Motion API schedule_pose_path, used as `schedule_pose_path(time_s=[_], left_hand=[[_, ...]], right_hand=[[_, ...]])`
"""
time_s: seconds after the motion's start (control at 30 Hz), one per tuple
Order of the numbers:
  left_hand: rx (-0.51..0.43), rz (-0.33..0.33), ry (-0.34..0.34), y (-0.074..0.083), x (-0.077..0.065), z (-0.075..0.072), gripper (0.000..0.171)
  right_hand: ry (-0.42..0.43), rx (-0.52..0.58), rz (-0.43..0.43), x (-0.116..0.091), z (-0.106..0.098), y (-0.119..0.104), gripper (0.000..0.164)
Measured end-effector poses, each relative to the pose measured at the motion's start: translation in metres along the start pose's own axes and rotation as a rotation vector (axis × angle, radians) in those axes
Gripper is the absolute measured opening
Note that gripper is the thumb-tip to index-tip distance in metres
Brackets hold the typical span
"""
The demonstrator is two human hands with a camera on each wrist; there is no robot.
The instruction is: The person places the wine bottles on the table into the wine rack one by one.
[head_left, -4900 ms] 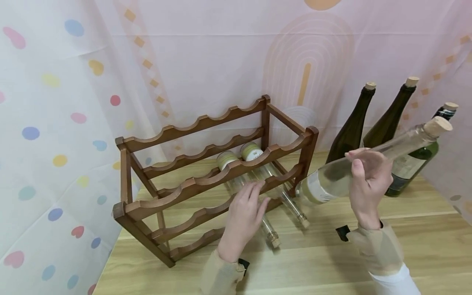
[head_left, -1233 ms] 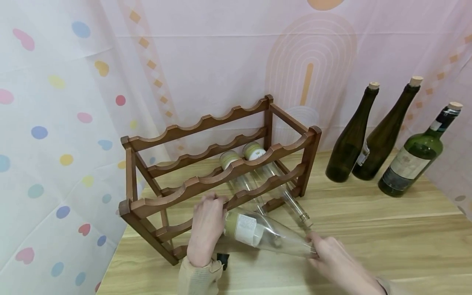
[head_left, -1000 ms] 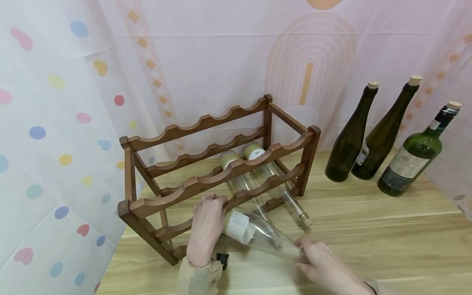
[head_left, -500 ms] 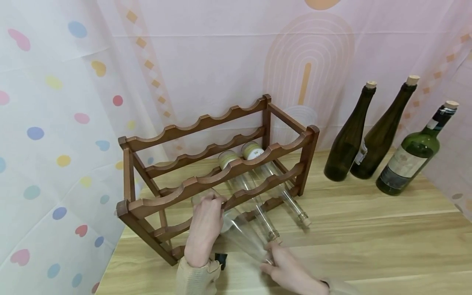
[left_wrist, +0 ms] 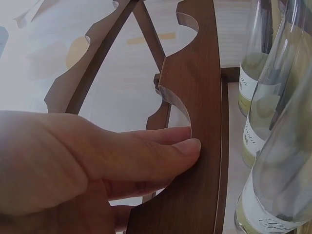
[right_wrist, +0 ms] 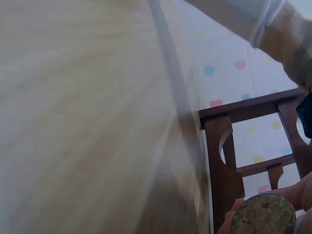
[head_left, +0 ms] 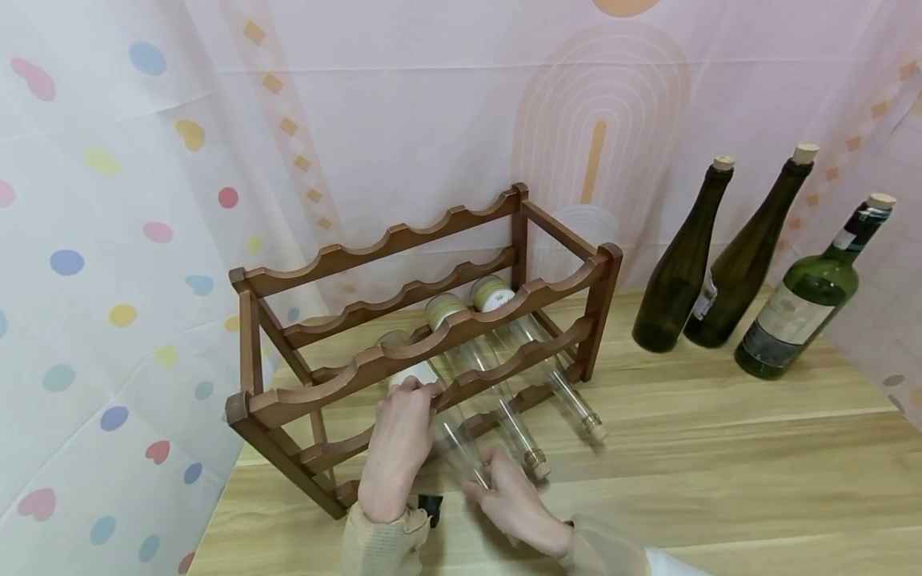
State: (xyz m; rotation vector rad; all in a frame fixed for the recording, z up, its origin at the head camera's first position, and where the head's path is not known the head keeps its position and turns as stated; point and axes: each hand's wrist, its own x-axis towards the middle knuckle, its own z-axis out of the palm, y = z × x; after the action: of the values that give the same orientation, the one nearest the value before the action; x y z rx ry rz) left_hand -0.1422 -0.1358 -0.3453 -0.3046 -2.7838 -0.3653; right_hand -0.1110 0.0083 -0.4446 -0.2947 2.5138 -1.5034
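The brown wooden wine rack (head_left: 540,296) stands on the table. My left hand (head_left: 398,444) grips its middle front rail, thumb on one face and fingers behind, as the left wrist view shows. A clear glass wine bottle (head_left: 459,438) lies in the lower row, base to the back, its label partly behind the rails. My right hand (head_left: 513,498) holds this bottle by the neck; its cork (right_wrist: 263,217) shows in the right wrist view. To its right, two more clear bottles, a middle one (head_left: 513,424) and a right one (head_left: 572,398), lie with corked necks toward the front.
Two dark bottles, one nearer (head_left: 673,276) and one behind (head_left: 745,256), stand on the table right of the rack. Beside them is a green labelled bottle (head_left: 799,312). A patterned cloth (head_left: 403,120) hangs behind the wooden table (head_left: 720,464).
My right hand has brought the clear bottle from the right side leftward and slid it base first into the rack's lower row. My left hand has moved left onto the rail.
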Motion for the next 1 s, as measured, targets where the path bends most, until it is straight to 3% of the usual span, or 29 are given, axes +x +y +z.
schedule_pose_path(time_s=[0.13, 0.43, 0.57, 0.8, 1.0], left_hand=[[0.014, 0.009, 0.007, 0.0, 0.0, 0.0, 0.016], [-0.003, 0.021, 0.024, 0.0, 0.0, 0.0, 0.017], [-0.001, 0.015, 0.018, 0.0, 0.0, 0.0, 0.016], [0.009, 0.017, 0.017, 0.0, 0.0, 0.0, 0.015], [0.007, 0.019, 0.01, 0.0, 0.0, -0.001, 0.016]], right_hand=[[0.012, 0.042, 0.031, 0.01, 0.006, -0.003, 0.031], [-0.002, 0.259, 0.054, 0.033, 0.019, -0.005, 0.034], [-0.005, 0.274, 0.064, 0.04, 0.022, -0.005, 0.035], [-0.006, 0.15, 0.083, 0.046, 0.022, -0.009, 0.045], [-0.027, -0.178, 0.015, 0.046, 0.016, -0.009, 0.083]])
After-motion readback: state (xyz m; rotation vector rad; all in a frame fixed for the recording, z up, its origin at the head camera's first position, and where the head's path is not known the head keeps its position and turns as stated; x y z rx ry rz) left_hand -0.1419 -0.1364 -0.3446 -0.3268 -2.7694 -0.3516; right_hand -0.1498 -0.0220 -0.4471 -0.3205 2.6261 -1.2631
